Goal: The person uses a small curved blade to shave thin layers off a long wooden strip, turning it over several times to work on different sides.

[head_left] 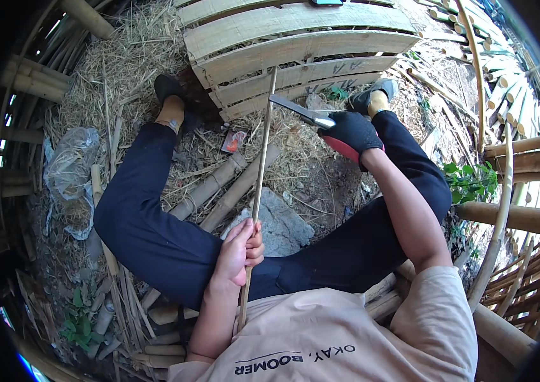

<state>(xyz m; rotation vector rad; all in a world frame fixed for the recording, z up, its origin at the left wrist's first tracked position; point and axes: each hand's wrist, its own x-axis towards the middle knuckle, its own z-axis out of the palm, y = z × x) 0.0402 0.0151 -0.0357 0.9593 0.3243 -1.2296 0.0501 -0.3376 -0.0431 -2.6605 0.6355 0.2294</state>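
A long, thin bamboo strip (263, 159) runs from against my shirt up toward the wooden crate. My bare left hand (240, 251) is wrapped round its lower part, above my lap. In a black and red glove, my right hand (350, 135) grips a knife (298, 111) by its pale handle. The blade points left, and its tip end meets or overlaps the strip near the upper end; whether it cuts into it I cannot tell.
A slatted wooden crate (301, 48) stands between my feet. Bamboo poles (238, 191) and a grey stone (276, 223) lie between my legs. Crumpled clear plastic (74, 167) is at left. Cut bamboo lengths (511, 89) are piled at far right, beyond a leafy plant (471, 181).
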